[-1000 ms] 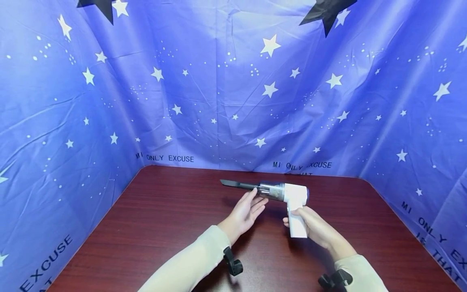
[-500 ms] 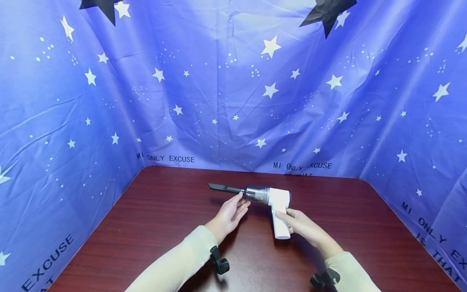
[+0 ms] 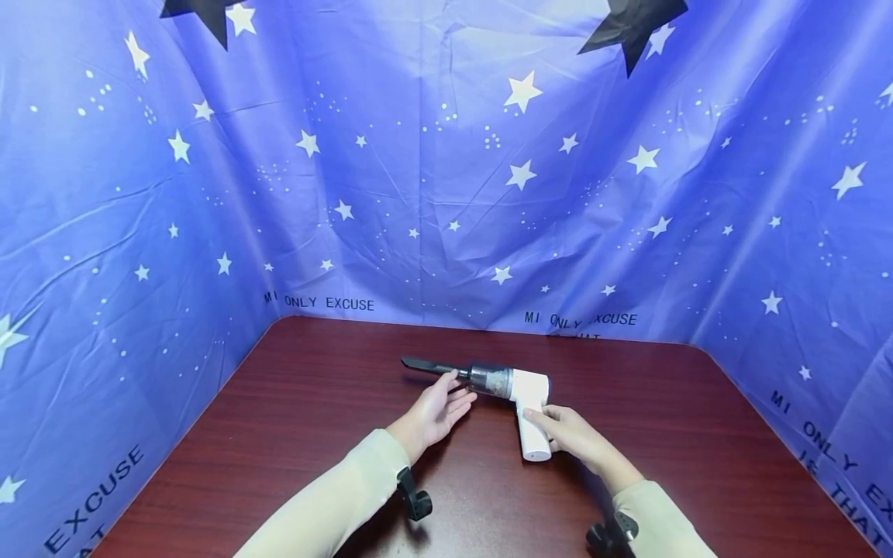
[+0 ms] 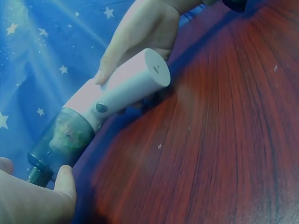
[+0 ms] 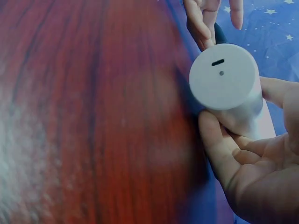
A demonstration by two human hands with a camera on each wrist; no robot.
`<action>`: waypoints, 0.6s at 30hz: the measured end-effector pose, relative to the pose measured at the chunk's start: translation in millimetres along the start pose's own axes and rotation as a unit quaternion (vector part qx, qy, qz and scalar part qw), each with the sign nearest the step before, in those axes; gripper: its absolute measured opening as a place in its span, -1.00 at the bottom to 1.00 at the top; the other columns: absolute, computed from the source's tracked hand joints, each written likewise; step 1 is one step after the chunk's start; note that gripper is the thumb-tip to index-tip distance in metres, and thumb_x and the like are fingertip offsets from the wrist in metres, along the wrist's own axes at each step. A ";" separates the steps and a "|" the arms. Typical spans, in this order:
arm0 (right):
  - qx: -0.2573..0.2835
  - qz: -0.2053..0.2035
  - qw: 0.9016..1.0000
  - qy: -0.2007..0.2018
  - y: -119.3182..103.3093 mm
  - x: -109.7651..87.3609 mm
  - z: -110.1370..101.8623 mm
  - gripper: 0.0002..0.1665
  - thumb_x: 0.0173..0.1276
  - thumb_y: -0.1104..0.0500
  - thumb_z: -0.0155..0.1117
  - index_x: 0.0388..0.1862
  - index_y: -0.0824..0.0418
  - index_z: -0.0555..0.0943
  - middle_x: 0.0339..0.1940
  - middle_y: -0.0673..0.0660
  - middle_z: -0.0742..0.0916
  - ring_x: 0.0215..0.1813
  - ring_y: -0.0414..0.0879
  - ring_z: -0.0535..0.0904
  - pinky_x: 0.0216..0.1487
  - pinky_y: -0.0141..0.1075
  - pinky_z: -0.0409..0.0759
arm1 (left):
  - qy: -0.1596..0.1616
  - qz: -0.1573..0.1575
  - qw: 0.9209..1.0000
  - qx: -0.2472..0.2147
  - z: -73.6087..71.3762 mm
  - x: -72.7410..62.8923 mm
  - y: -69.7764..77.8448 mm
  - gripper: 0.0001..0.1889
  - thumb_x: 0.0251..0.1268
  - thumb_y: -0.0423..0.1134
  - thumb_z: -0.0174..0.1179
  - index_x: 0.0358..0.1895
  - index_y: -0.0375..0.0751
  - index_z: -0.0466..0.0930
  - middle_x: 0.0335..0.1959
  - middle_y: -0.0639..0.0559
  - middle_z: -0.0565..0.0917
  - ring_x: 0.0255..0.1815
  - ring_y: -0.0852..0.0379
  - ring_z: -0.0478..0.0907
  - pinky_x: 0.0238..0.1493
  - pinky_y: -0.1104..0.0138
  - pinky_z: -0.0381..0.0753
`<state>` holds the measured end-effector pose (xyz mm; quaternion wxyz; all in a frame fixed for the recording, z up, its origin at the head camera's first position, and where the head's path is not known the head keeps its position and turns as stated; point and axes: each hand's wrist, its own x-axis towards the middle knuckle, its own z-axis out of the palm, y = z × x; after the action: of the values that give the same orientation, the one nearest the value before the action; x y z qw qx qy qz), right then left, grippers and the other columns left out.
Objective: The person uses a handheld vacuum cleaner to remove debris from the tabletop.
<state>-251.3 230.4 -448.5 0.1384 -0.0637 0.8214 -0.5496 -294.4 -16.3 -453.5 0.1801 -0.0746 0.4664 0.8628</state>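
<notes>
A white handheld vacuum cleaner (image 3: 532, 387) with a clear dust cup (image 3: 491, 380) and a slim black nozzle (image 3: 425, 365) points left above the table. Some pale and greenish matter shows inside the cup in the left wrist view. My right hand (image 3: 575, 435) grips its white handle (image 5: 233, 81), thumb on the near side. My left hand (image 3: 429, 411) is at the joint of nozzle and cup, its thumb over the neck and its other fingers extended below the cup. How firmly those fingers touch the vacuum is hidden.
The dark red wooden table (image 3: 314, 434) lies under both hands. A blue star-printed cloth (image 3: 418, 194) hangs along its back and sides. Each sleeve carries a black wrist camera, the left camera (image 3: 416, 500) and the right camera (image 3: 610, 535).
Both hands and the vacuum have shifted left and slightly nearer over the second, mostly in its first half. Each hand keeps about the same place on the vacuum.
</notes>
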 end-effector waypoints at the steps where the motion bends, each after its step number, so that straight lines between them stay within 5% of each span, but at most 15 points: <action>1: -0.003 0.002 1.000 0.002 -0.1 0.0 0.4 -0.32 0.55 -0.09 0.11 0.13 0.59 0.46 -0.33 0.12 0.70 -0.30 -0.07 0.68 -0.23 -0.23 0.71 | -0.001 -0.002 1.000 0.002 -0.9 0.1 0.2 -0.34 0.63 -0.11 -0.14 0.50 -0.57 -0.04 0.44 -0.52 0.20 0.45 -0.29 0.27 0.44 0.12 0.32; 10: 0.015 0.009 1.000 -0.008 -1.4 1.7 1.9 -0.42 0.54 0.08 0.09 0.15 0.63 0.44 -0.25 0.17 0.67 -0.26 -0.08 0.65 -0.25 -0.21 0.73 | 0.009 -0.014 1.000 0.014 -6.2 -1.4 0.2 -0.36 0.59 -0.16 -0.15 0.48 -0.60 -0.03 0.45 -0.53 0.18 0.45 -0.29 0.26 0.45 0.12 0.31; 18: -0.038 0.024 0.999 0.031 -1.8 1.7 3.5 -0.39 0.45 -0.02 0.25 0.13 0.52 0.53 -0.23 0.14 0.61 -0.26 -0.05 0.54 -0.34 -0.18 0.72 | -0.003 -0.006 0.999 0.044 -10.4 -4.5 0.6 -0.39 0.57 -0.20 -0.21 0.48 -0.59 -0.01 0.44 -0.57 0.17 0.46 -0.29 0.26 0.45 0.11 0.31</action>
<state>-251.9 226.2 -448.3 0.1239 -0.0322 0.8471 -0.5159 -290.8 -26.4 -457.4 0.1896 -0.0673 0.5029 0.8406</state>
